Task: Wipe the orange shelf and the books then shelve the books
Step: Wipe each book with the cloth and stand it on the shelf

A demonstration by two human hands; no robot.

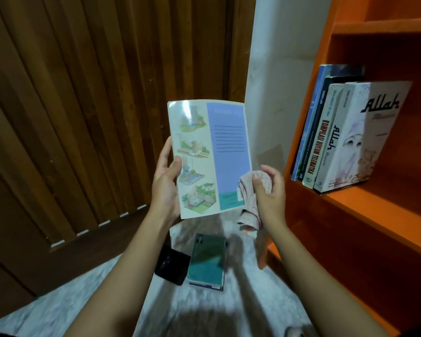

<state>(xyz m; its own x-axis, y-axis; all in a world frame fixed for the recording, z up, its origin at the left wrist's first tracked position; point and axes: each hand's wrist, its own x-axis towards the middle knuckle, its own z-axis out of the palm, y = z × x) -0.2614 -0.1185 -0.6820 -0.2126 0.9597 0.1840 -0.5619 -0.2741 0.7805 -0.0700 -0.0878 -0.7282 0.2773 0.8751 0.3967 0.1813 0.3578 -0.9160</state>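
- Thin softcover book [208, 159] held up in the air in front of the person, between the wooden slat door [83, 117] and the orange shelf [365, 205].
- Long axis roughly upright, top edge leaning slightly left. Its glossy cover faces the camera, with glare at the top.
- The cover has small building illustrations in a pale column on the left, a lavender text panel on the right and a teal block at the bottom right.
- Left hand [164, 188] grips the book's left long edge, thumb on the cover and fingers curled behind.
- Right hand [270, 193] is closed around a bunched pale pinkish cloth [247, 198]. The cloth is pressed on the cover's lower right corner, and its loose end hangs below the hand.
- The shelf is smooth, painted and boxy, at the right.
- A row of shelved books [338, 135] stands at the compartment's left end, spines outward, all tilted in this view.
- The row runs from a blue spine at the left end to a thick white book lettered "Allah" at the right.
- A green-covered book [207, 259] lies flat on another book on the white marbled floor [107, 288], below the hands. Its long axis points away from the person.
- A flat black object [171, 263] lies just left of it; what it is cannot be told.
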